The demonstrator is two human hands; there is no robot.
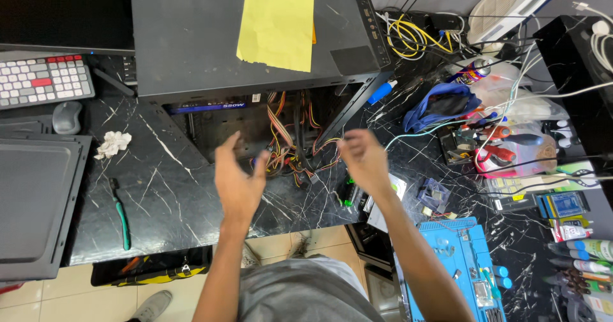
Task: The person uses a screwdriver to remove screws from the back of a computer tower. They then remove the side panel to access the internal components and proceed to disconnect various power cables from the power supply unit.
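Reaching toward the open side of the black computer case [191, 47] in the upper middle of the frame, the left hand [237, 176] and the right hand [364, 159] are both open and hold nothing. It looks like the side cover is already off, since the bunch of wires [290, 146] shows inside, and they still hang loose, so I think the inside work is not done

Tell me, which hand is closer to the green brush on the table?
Left. The left hand hovers just right of the green brush; the right hand is farther right, beyond the bundle of wires.
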